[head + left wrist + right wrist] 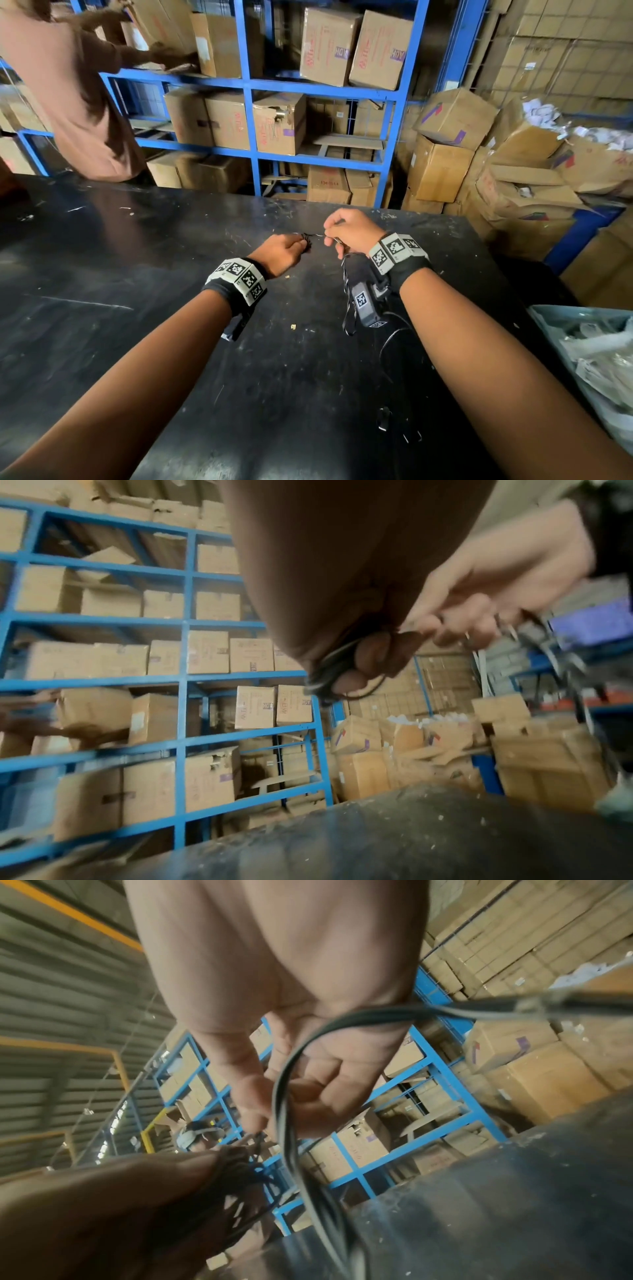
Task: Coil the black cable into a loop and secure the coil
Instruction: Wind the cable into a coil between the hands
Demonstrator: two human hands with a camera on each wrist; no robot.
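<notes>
Above the black desk (171,308), the left hand (279,251) is pinching a small bundle of black cable (307,240), its grip clamped on the coil. The right hand (349,229) is gripping the cable's loose strands, which are hanging down beside the right wrist. Cardboard boxes (279,123) are filling blue shelves (253,84) behind.
</notes>
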